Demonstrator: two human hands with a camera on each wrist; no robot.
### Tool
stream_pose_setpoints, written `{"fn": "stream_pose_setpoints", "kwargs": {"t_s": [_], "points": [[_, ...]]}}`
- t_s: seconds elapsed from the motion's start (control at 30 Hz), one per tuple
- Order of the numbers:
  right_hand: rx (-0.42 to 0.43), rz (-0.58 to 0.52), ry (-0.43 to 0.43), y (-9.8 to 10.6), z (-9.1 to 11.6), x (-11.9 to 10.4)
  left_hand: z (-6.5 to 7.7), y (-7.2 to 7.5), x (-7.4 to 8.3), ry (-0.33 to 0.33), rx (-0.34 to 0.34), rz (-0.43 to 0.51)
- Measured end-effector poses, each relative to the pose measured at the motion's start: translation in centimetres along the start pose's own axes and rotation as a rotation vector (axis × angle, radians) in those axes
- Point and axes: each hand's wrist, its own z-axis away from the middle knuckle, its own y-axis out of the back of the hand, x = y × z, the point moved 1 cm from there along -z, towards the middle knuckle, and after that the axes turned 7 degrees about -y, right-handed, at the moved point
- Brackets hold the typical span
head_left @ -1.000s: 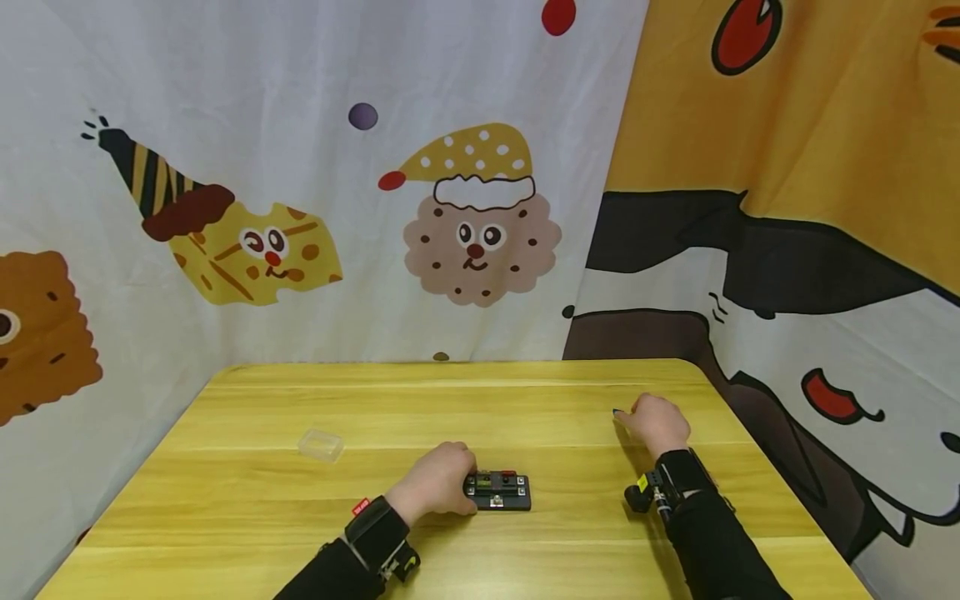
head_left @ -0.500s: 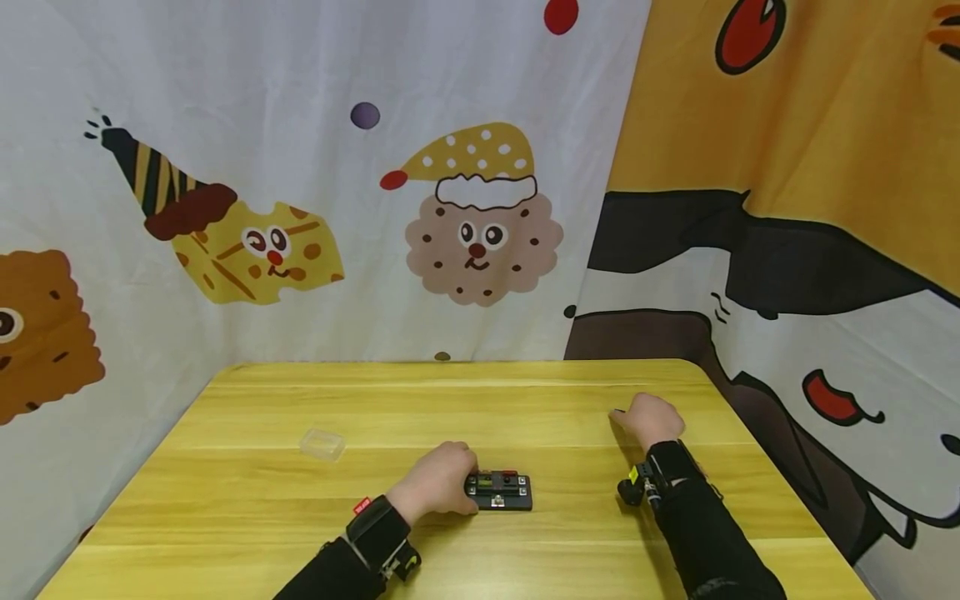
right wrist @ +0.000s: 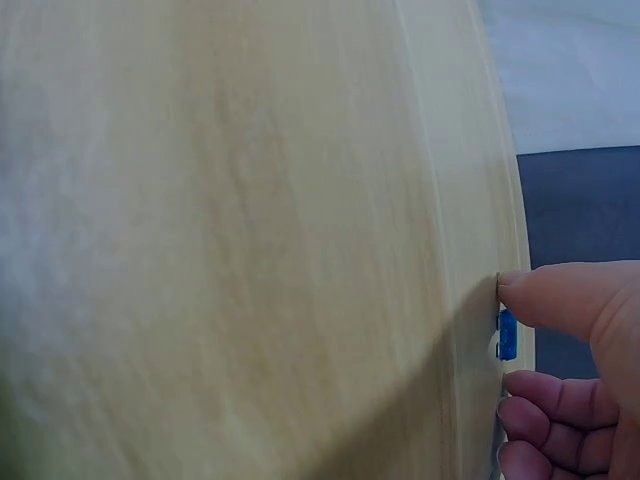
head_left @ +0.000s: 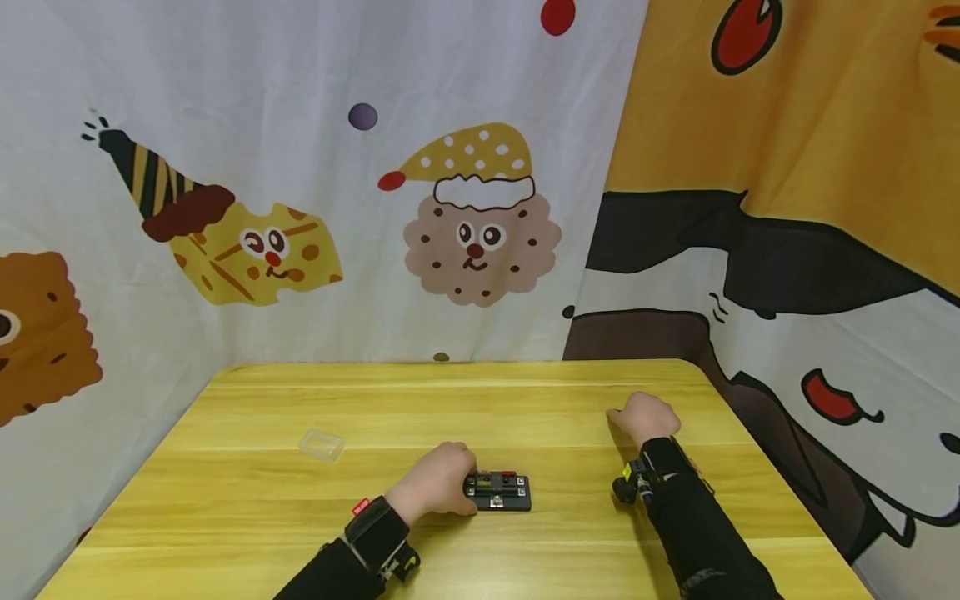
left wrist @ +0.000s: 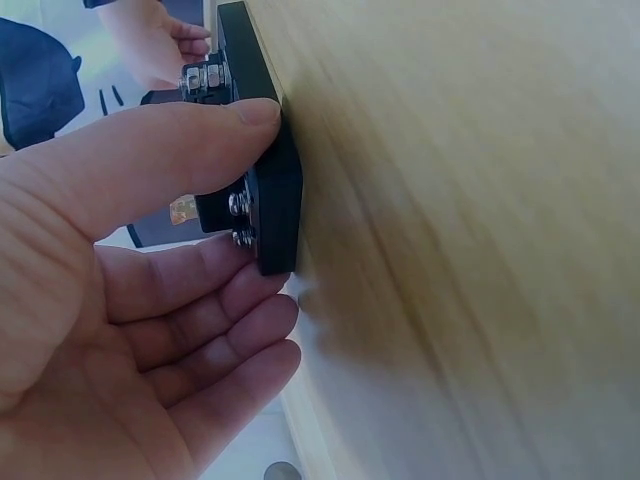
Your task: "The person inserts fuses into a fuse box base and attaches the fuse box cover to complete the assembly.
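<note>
A black fuse block point(head_left: 500, 492) with metal screw terminals lies near the middle of the table. My left hand point(head_left: 438, 479) grips its left end; in the left wrist view the thumb presses one long side of the block's base point(left wrist: 277, 205) and fingers curl at its end. Toward the far right of the table, my right hand point(head_left: 647, 418) stays low over the wood. In the right wrist view a small blue blade fuse point(right wrist: 508, 335) shows at the thumb tip, pinched there with its prongs outward; the finger behind it is hidden. The other fingers point(right wrist: 535, 395) are curled below.
A clear plastic box point(head_left: 322, 445) stands on the left of the wooden table point(head_left: 225, 517). Printed cloth point(head_left: 300, 183) hangs close behind the table's back edge and along its right side. Wrist cameras point(head_left: 628, 485) are strapped to both forearms.
My right hand has shifted slightly left, and the blue tip seen at its fingers in the head view no longer shows there. The left hand and fuse block stay in place.
</note>
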Motion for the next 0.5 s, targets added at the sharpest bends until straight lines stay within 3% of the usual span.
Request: {"fn": "stream_pose_setpoints", "kwargs": {"t_s": [0.5], "points": [[-0.041, -0.004, -0.009, 0.41, 0.28, -0.35, 0.04, -0.03, 0.0, 0.003, 0.006, -0.002]]}}
